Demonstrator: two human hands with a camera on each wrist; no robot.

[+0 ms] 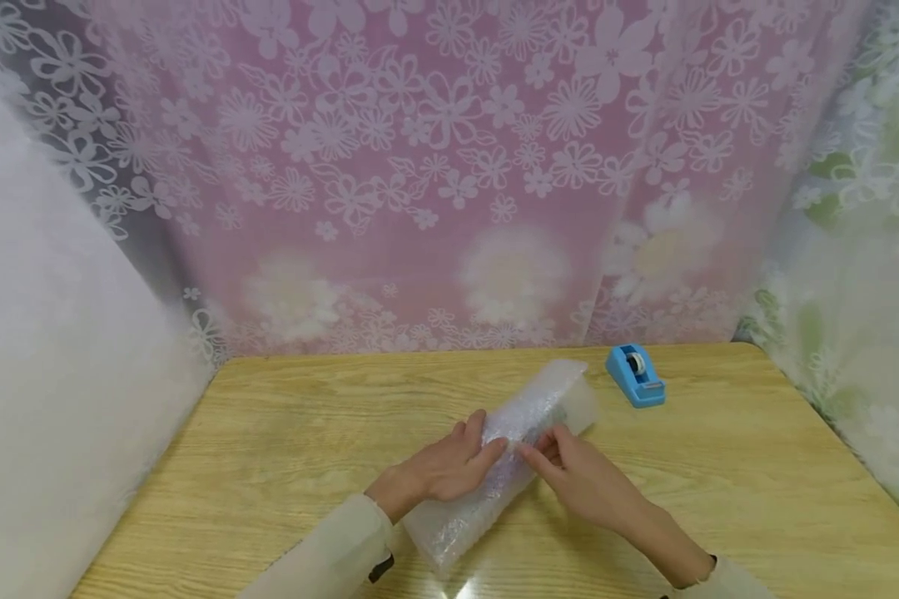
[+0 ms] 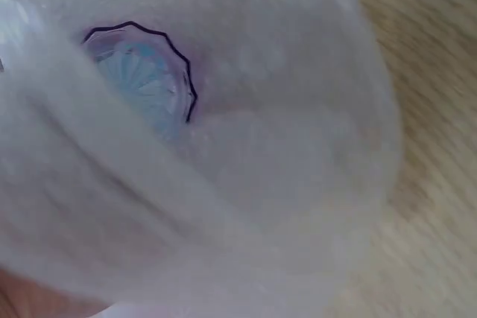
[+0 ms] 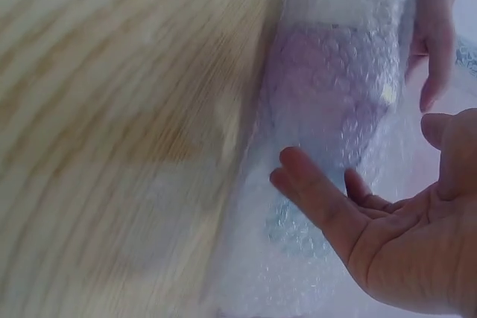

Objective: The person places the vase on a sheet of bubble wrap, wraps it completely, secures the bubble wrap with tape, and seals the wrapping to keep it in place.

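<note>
A roll of bubble wrap (image 1: 449,528) lies diagonally on the table, wound around a cup-like glass (image 2: 145,83) with a dark purple scalloped rim. The rim shows inside the open end in the left wrist view. In the right wrist view the glass looks purple and bluish through the bubbles. My left hand (image 1: 457,467) rests on the wrap's upper left side, thumb stretched across it. On the other side is my right hand (image 3: 406,240), its fingers extended against the wrap and its thumb apart from them. The two thumbs come close together in the head view.
A blue tape dispenser (image 1: 635,378) with a roll of tape stands near the back right of the wooden table (image 1: 307,424). Pink floral curtain (image 1: 419,166) hangs behind the table's back edge, with pale cloth at both sides.
</note>
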